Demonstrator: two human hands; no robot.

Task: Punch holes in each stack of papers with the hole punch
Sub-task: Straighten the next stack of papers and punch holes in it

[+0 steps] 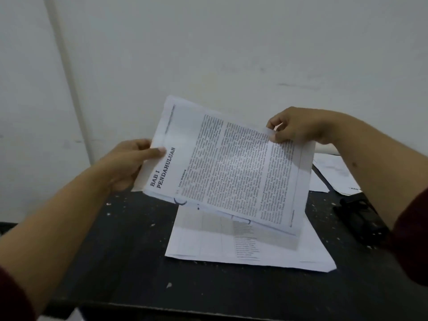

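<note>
I hold a stack of printed papers (229, 167) tilted in the air above the table, its top sheet headed "BAB I PENDAHULUAN". My left hand (129, 163) grips the stack's left edge, thumb on top. My right hand (298, 126) pinches its far right corner. Another stack of papers (245, 249) lies flat on the black table (120, 246), right below the held one. The black hole punch (361, 218) sits on the table at the right, partly hidden behind my right forearm.
More loose sheets (333, 174) lie at the table's far right, beyond the hole punch. A white wall (208, 54) rises right behind the table. The table's front edge runs near the bottom of the view.
</note>
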